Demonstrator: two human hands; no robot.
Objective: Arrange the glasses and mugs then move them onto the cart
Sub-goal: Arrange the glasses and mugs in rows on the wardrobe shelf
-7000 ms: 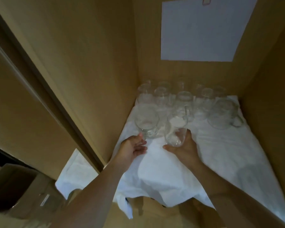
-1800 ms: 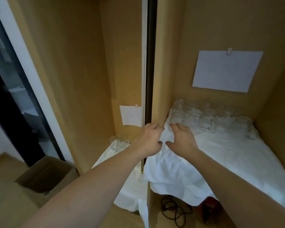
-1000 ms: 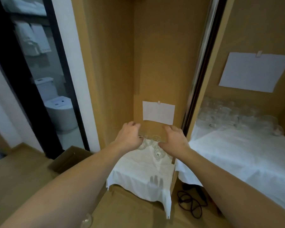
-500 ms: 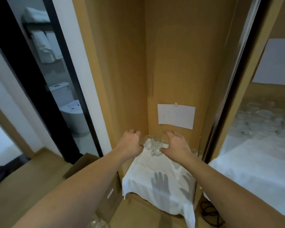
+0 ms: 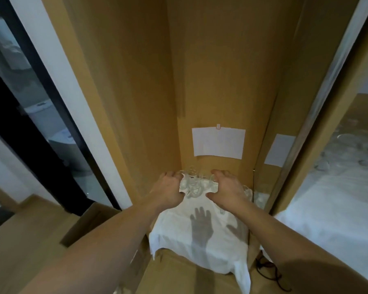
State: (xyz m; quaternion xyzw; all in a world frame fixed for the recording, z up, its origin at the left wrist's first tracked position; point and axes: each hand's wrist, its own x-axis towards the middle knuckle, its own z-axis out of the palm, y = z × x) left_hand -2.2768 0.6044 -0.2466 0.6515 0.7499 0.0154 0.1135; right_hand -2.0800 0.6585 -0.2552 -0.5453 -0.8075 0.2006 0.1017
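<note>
A cluster of clear glasses (image 5: 192,185) stands at the back of a narrow shelf covered with a white cloth (image 5: 200,247). My left hand (image 5: 168,193) reaches in from the left, its fingers curled over the rim of the leftmost glass. To the right, my right hand (image 5: 227,190) has fingers and thumb curled round a glass on that side of the cluster. Another glass (image 5: 248,190) shows just right of that hand. More glasses (image 5: 348,141) sit blurred on the cloth-covered right shelf.
Brown cupboard walls close the narrow shelf in on three sides, with a white sheet of paper (image 5: 219,143) on the back wall. A cardboard box (image 5: 87,221) lies on the floor lower left. A black cable (image 5: 270,270) lies lower right.
My view and both hands have swung from the right shelf to the narrow left one. Over the last half second my hands stay at the cluster of glasses.
</note>
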